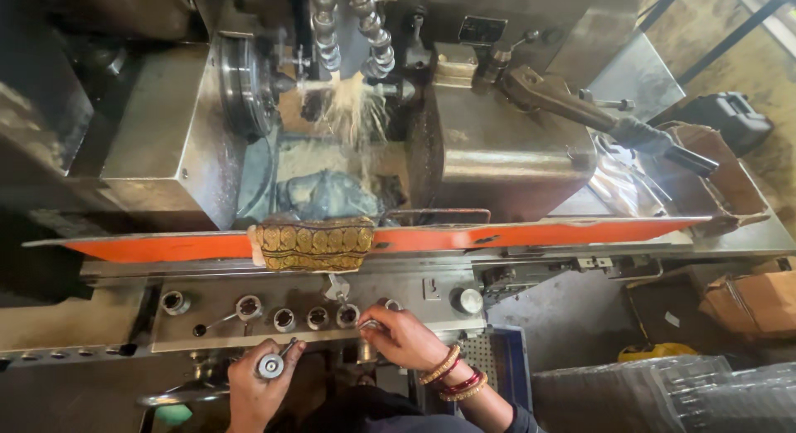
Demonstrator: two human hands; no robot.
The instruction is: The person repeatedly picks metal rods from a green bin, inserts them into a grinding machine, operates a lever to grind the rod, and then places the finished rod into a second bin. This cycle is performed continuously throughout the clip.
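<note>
I look down on a metal lathe-like machine. My left hand (259, 383) grips a round silver knob (270, 366) on a lever below the control panel (414, 304). My right hand (402, 333), with orange and red bangles on the wrist, pinches a small metal switch lever (371, 324) at the panel's lower edge. A row of round buttons (317, 318) sits just left of that hand. Above, pale coolant (352, 106) sprays from segmented hoses (375, 35) beside the round chuck (242, 85).
An orange guard rail (539, 232) runs across the machine's front, with a patterned gold cloth (313, 246) draped over it. A long black-handled lever (597, 118) sticks out at upper right. Cardboard boxes (750, 300), clear plastic trays (663, 391) and a blue crate (507, 362) stand at right.
</note>
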